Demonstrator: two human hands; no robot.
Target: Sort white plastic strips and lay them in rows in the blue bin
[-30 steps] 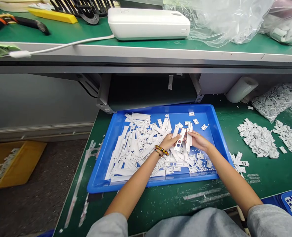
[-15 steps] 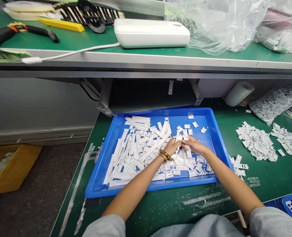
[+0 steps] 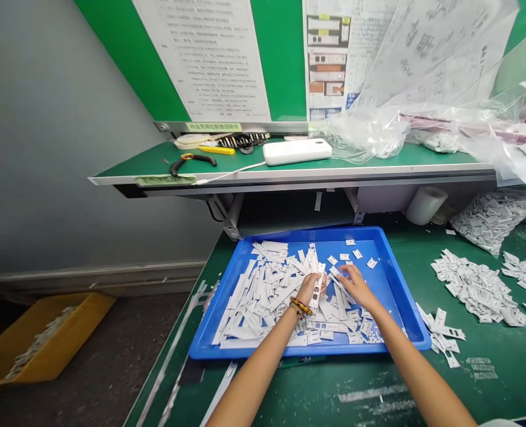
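Note:
Over the blue tray (image 3: 398,284), my left hand (image 3: 308,289) is closed around a long white plastic strip (image 3: 318,284) with dark round holes, held nearly upright. Just to the right, my right hand (image 3: 354,283) has its fingertips at the end of another white strip (image 3: 340,280); whether it grips that strip is hard to tell. Many long white strips (image 3: 256,296) lie jumbled across the tray's left and middle. Small white pieces (image 3: 372,263) are scattered at its back right.
Piles of small white pieces (image 3: 476,287) lie on the green table right of the tray. A filled clear bag (image 3: 494,219) and a white roll (image 3: 426,204) stand behind them. A shelf edge (image 3: 289,175) crosses above, holding pliers (image 3: 191,160) and a white device (image 3: 297,151).
The head view has tilted up and shows the wall papers. My hands, close together before, have moved apart, and the strip in my left hand stands more upright.

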